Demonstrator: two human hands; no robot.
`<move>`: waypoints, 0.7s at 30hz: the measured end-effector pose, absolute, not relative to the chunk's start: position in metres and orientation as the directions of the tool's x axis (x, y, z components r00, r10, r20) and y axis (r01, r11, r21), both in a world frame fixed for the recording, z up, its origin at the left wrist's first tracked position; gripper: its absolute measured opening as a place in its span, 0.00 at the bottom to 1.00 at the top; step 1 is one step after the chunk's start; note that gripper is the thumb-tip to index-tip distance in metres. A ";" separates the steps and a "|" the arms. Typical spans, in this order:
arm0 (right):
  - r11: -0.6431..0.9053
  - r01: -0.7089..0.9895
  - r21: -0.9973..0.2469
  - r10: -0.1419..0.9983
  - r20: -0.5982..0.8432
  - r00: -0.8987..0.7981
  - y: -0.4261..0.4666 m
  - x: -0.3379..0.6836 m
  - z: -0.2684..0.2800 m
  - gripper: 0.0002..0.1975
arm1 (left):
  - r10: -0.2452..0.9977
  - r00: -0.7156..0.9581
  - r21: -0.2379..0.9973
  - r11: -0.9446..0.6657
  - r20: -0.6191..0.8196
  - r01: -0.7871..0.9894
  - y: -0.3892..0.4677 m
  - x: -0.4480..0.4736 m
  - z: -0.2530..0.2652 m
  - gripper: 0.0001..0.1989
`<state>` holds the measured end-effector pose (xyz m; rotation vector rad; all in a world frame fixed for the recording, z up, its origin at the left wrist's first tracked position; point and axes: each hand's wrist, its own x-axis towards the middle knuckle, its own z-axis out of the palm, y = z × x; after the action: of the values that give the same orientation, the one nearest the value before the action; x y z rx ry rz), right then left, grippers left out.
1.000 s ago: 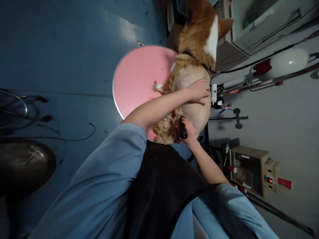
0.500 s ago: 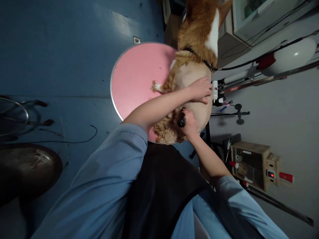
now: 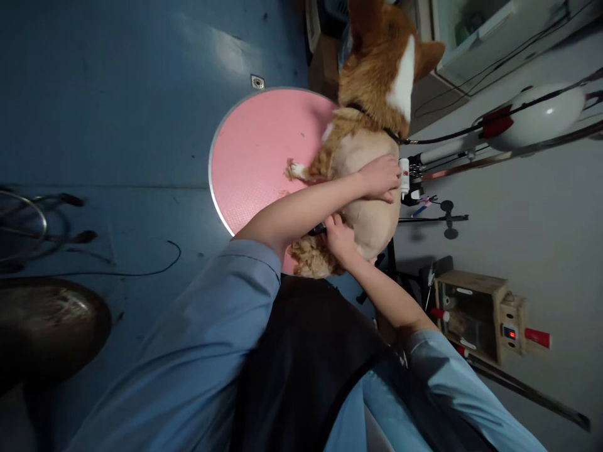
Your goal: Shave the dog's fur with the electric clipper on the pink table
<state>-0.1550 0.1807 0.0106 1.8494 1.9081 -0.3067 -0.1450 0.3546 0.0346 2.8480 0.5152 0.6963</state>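
A brown and white dog [image 3: 372,69] with a black collar faces away on a round pink grooming table [image 3: 254,150]. Its trunk is trimmed down to pale, short coat. Across its back lies my left hand [image 3: 380,178], open, fingers resting over the far side. My right hand [image 3: 340,240] is closed round a black hair clipper [image 3: 318,230] low on the dog's near flank. My left forearm hides part of the clipper, so its head does not show. Loose clumps of cut fur [image 3: 311,256] lie at the table's near edge, below my right hand.
A black lead [image 3: 443,139] runs from the collar to the right. Beside the dog's back are a white bottle [image 3: 404,178] and pliers-like clippers [image 3: 421,206]. A wooden box [image 3: 471,314] stands lower right, a stool [image 3: 51,333] lower left.
My right hand has shifted left and slightly down with the clipper, which now points left under my forearm. My left hand stays on the dog's back. The dog's head has turned slightly.
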 end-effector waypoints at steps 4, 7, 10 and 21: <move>0.092 0.982 0.162 0.885 -0.466 -0.007 0.183 -0.161 0.025 0.20 | 0.371 0.820 0.240 -0.926 0.435 0.292 0.353 -0.144 0.035 0.22; 0.044 0.986 0.162 0.939 -0.343 0.014 0.186 -0.157 0.028 0.22 | 0.374 0.819 0.257 -0.923 0.435 0.285 0.353 -0.144 0.033 0.21; 0.051 0.988 0.148 0.917 -0.398 0.012 0.184 -0.154 0.012 0.23 | 0.373 0.811 0.270 -0.923 0.451 0.274 0.355 -0.143 0.027 0.20; 0.291 0.936 -0.200 0.946 -0.088 -0.313 0.190 -0.074 0.080 0.21 | 0.340 0.825 0.203 -0.939 0.452 0.276 0.357 -0.155 0.026 0.18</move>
<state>-0.0743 0.1899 0.0805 1.8677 2.5611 -0.3422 -0.1552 0.3575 0.0259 2.8766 0.4884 0.7491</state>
